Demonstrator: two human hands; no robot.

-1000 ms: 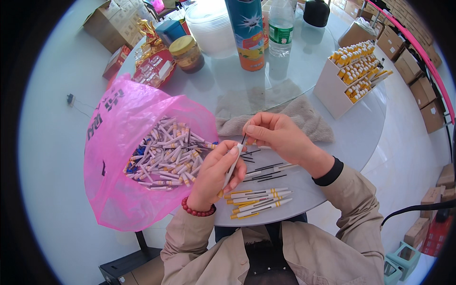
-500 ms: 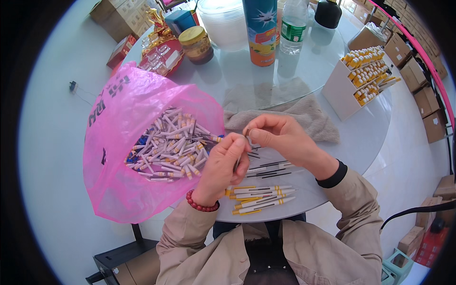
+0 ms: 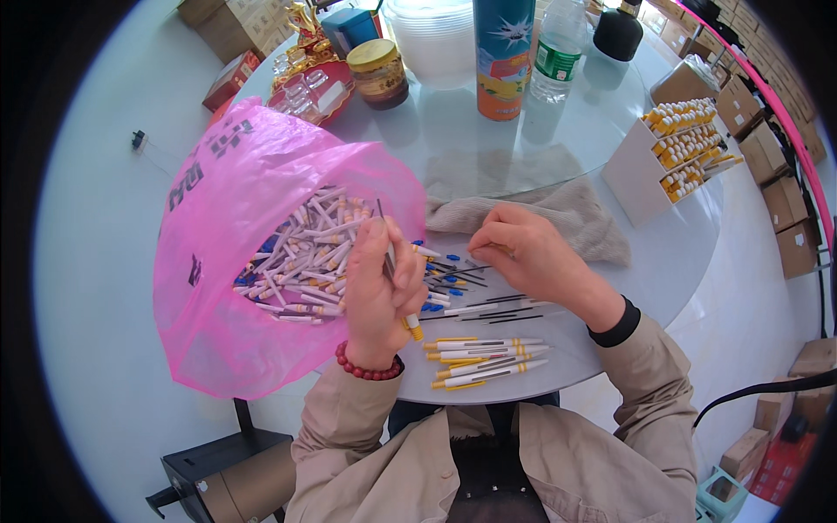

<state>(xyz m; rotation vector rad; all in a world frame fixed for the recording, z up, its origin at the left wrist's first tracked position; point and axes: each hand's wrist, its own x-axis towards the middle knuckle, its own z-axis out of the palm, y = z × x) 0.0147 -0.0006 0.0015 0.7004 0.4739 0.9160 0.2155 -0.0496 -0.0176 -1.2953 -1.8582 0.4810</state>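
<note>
My left hand [image 3: 375, 292] is closed upright at the mouth of the pink plastic bag [image 3: 231, 196]. A pen's yellow end [image 3: 413, 328] sticks out below its fingers, and a thin dark refill [image 3: 380, 207] pokes up past the fingertips. My right hand [image 3: 536, 261] pinches thumb and fingers together above loose black refills [image 3: 501, 312] and small blue parts [image 3: 452, 258]; whatever lies in the pinch is too small to name. Many white pen barrels [image 3: 323, 235] fill the bag. Nearest my body, several white-and-yellow pens [image 3: 488, 355] lie side by side on the glass table.
Behind my right hand lies a crumpled grey cloth [image 3: 558, 213]. A white tiered holder [image 3: 632, 170] packed with yellow-and-white pens stands at the right. Along the back are a lidded jar [image 3: 378, 77], a blue-and-orange can [image 3: 502, 65], a plastic bottle [image 3: 554, 57] and stacked clear containers [image 3: 432, 39].
My hands, together before, have come apart. The left moved left and turned upright toward the bag; the right shifted slightly right and down. The loose refills and blue parts between them now show more.
</note>
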